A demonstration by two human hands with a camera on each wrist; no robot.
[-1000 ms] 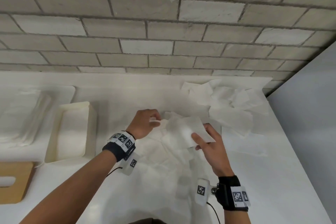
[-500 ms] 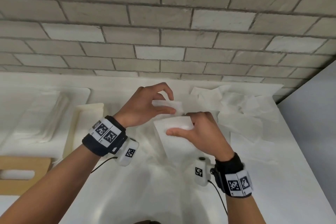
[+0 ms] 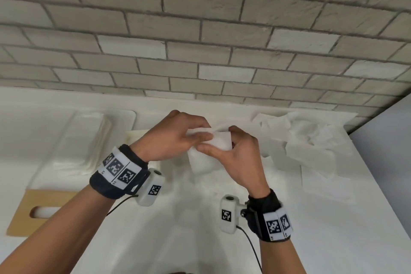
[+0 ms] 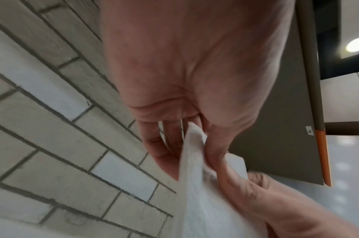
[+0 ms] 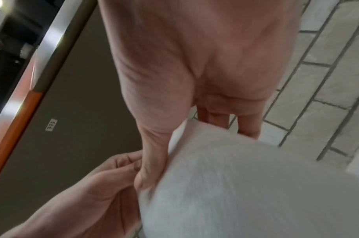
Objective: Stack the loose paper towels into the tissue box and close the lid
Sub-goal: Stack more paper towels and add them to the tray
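Note:
Both hands hold one white paper towel [image 3: 209,151] up above the counter, its lower part hanging down. My left hand [image 3: 178,135] pinches its top left edge. My right hand [image 3: 231,147] pinches the top right, thumb in front. In the left wrist view the paper towel [image 4: 197,185] runs between my thumb and fingers. In the right wrist view the paper towel [image 5: 246,185] fills the lower right. A pile of loose paper towels [image 3: 311,147] lies at the back right. The cream tissue box [image 3: 138,138] sits behind my left wrist, mostly hidden. Its wooden lid [image 3: 37,211] with an oval slot lies at front left.
A white tray [image 3: 124,118] with a flat stack of towels [image 3: 80,142] is at the back left. A grey brick wall [image 3: 200,40] runs behind the counter. A pale panel [image 3: 391,151] bounds the right side. The white counter [image 3: 178,240] stretches toward me.
Both hands rose from the counter with the towel and came closer together. The view tilted up, showing more of the wall.

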